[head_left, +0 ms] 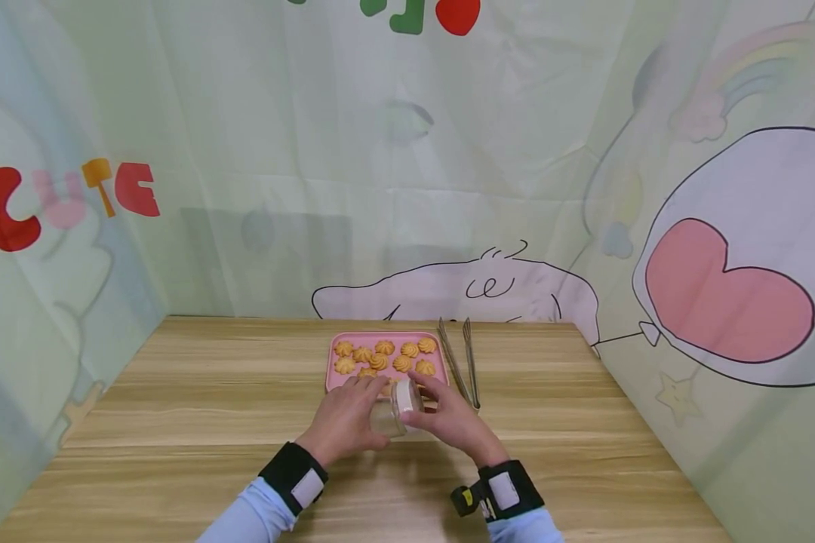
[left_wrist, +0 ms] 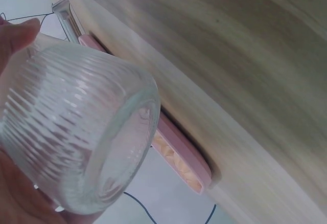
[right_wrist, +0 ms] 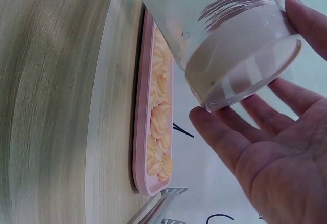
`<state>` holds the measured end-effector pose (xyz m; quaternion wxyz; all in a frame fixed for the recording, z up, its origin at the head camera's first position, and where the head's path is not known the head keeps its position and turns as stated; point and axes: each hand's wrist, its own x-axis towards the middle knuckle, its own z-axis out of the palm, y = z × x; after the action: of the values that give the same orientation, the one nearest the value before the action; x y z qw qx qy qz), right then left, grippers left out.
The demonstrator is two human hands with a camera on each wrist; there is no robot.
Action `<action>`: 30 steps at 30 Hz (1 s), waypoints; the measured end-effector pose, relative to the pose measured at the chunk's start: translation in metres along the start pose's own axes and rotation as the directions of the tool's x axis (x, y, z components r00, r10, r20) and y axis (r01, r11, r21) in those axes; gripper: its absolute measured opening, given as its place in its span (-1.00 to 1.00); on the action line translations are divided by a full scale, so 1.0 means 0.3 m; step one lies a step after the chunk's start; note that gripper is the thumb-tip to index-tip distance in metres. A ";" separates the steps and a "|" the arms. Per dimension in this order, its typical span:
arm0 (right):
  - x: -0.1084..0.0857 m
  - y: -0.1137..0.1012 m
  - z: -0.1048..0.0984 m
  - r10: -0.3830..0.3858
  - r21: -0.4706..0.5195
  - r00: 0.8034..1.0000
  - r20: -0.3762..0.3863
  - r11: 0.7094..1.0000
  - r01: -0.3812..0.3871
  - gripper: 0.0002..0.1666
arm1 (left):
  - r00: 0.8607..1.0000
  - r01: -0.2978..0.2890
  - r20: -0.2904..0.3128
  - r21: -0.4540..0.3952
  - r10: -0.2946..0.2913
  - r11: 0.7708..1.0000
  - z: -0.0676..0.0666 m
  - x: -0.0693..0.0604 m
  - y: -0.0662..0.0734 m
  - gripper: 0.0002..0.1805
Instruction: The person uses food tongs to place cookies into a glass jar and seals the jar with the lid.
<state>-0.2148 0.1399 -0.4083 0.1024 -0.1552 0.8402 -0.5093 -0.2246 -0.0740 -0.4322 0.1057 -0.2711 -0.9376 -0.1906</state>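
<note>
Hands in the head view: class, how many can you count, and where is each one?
2: the left hand grips the clear jar, and the right hand holds its white lid. Neither is fully hidden.

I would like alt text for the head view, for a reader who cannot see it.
A left hand grips a clear jar, tilted sideways; the right hand holds its white lid. Beyond, on a wooden table, a pink tray of cookies lies beside metal tongs.

Soft even light, faint shadows on table (head_left: 210, 400), glare on jar (left_wrist: 71, 116)
</note>
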 end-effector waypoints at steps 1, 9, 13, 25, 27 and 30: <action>0.000 0.000 -0.001 -0.011 0.004 1.000 0.004 1.000 0.011 -0.09 | 1.000 0.001 0.001 -0.003 -0.001 1.000 -0.001 0.000 0.000 -0.03; 0.002 0.003 0.004 -0.064 0.025 0.998 0.012 0.998 0.063 -0.05 | 1.000 0.019 0.006 -0.030 -0.019 0.999 -0.005 -0.001 0.003 -0.05; 0.005 0.005 0.008 -0.073 0.021 0.997 0.005 0.997 0.073 -0.02 | 1.000 0.024 0.007 -0.030 -0.024 0.999 -0.007 -0.001 0.005 -0.05; 0.005 0.001 0.025 0.110 -0.003 0.989 -0.101 0.994 -0.111 0.00 | 0.999 -0.016 -0.032 0.003 0.016 1.000 -0.004 0.000 0.004 -0.05; 0.004 0.003 0.028 0.147 0.037 0.982 -0.115 0.989 -0.144 0.04 | 0.999 -0.021 -0.039 0.009 0.021 1.000 -0.003 -0.001 0.004 -0.05; 0.003 0.002 0.031 0.169 0.105 0.979 -0.110 0.982 -0.158 0.09 | 0.999 -0.021 -0.039 0.018 0.022 1.000 0.000 -0.001 0.003 -0.05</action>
<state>-0.2128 0.1322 -0.4130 0.1015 -0.0499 0.8294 -0.5471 -0.2239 -0.0734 -0.4320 0.1285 -0.2764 -0.9340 -0.1863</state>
